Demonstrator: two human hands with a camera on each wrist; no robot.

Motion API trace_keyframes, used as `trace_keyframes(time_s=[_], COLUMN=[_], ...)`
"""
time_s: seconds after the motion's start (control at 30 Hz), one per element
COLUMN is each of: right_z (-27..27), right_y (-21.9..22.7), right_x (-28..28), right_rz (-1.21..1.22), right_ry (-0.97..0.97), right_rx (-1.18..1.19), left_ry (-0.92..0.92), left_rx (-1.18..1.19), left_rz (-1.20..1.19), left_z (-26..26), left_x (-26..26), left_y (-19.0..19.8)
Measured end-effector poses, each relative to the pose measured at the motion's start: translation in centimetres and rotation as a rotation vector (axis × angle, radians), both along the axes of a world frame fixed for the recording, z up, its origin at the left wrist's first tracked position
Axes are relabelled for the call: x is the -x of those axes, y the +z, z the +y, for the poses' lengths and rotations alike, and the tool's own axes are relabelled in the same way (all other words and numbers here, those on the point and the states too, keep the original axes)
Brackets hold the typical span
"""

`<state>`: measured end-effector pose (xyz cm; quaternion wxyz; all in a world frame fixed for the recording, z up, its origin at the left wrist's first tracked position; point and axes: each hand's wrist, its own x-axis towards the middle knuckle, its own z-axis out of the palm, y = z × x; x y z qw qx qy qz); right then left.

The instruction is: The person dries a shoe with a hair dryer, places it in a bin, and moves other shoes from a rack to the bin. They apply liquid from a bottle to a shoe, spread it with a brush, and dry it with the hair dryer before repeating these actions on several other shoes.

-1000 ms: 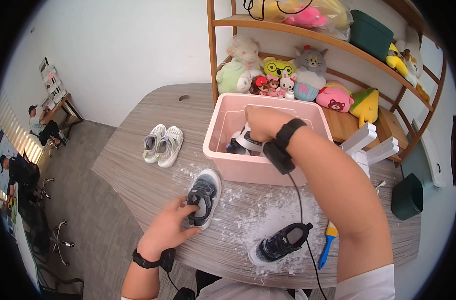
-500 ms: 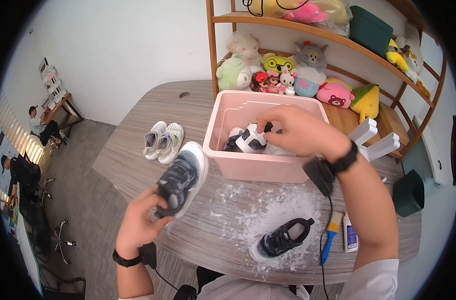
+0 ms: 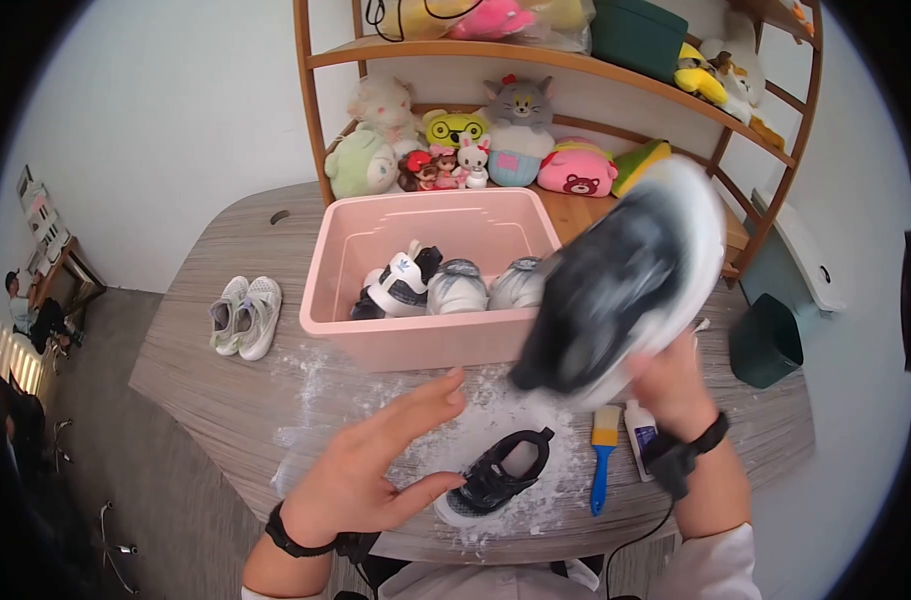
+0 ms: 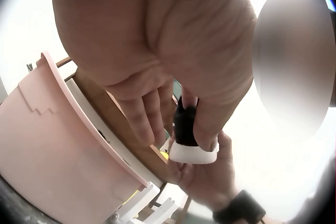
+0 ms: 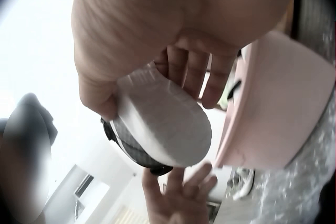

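Right hand (image 3: 675,388) grips raised shoe (image 3: 625,290) by sole (image 3: 711,215), likely leaving upper (image 3: 615,265) uncovered; left hand (image 3: 370,470) spread, holding nothing; second shoe (image 3: 500,475) near front edge of desk (image 3: 565,533).

A wooden shelf (image 3: 445,47) backs onto white wall (image 3: 205,110); grey floor (image 3: 130,400), apparently sunlit blinds (image 3: 27,358) left.

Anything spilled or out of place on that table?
Yes: white flakes are scattered across the table, including around the dark shoe standing there. They look odd as loose mess on the wood-grain top; I can't tell what they are.
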<state>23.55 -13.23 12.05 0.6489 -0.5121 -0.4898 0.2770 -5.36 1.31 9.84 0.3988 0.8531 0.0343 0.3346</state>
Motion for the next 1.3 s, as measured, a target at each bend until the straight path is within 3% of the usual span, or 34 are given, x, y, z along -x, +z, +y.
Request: trace_keyframes(time_s=[0.03,0.1,0.2,0.33,0.5,0.57,0.63,0.7,0.77,0.9,1.0,1.13,1.17,1.23,1.3], right_z=[-0.1,0.5,1.1,3.2,4.2,3.0,1.4,-0.8,-3.0,-2.4,-1.4,-2.3,-2.6,-2.9,-2.7], right_y=[1.1,3.0,3.8,3.8,3.6,4.6,5.9,6.4,6.2,4.8,3.0,3.2,2.8,3.2,1.9], right_x=[-2.0,-6.2,-12.8,-14.6,-15.4,-15.2,-16.2,-19.8,-22.7,-21.7,-21.6,-23.1,-24.1,-23.1,-24.1], right_rz=[0.045,-0.195,-0.588,-0.799,-0.794,-0.862,-0.800,-0.807,-0.755,-0.672,-1.025,-0.841,-0.932,-0.798,-0.808], right_ry=[-0.128,-0.448,-0.820,-0.924,-0.886,-0.914,-1.079,-1.216,-1.131,-1.058,-1.231,-1.309,-1.404,-1.259,-1.239], right_rx=[-0.031,-0.064,0.112,0.238,0.238,0.293,0.210,0.298,0.434,0.537,0.494,0.383,0.318,0.427,0.412], left_ry=[-0.004,0.001,0.044,0.107,0.161,0.222,0.227,0.250,0.257,0.197,0.069,0.015,0.008,0.012,0.017], left_rx=[0.008,-0.020,0.055,0.039,0.053,0.095,0.104,0.111,0.124,0.023,-0.032,0.005,0.006,-0.003,-0.012], left_rz=[-0.017,0.036,0.221,0.285,0.305,0.325,0.329,0.336,0.338,0.330,0.380,0.424,0.430,0.422,0.411], left_z=[0.1,0.5,0.7,0.5,0.2,0.2,0.2,0.3,0.4,0.4,-0.6,-1.3,-1.3,-1.3,-1.2], left_x=[-0.2,0.8,2.3,3.6,4.8,5.0,5.1,5.3,5.5,5.1,4.3,4.2,4.2,4.4,4.4], left_y=[-0.7,-2.0,-3.2,-4.2,-4.7,-5.2,-5.3,-5.5,-5.7,-6.3,-6.1,-6.0,-5.9,-6.2,-6.4])
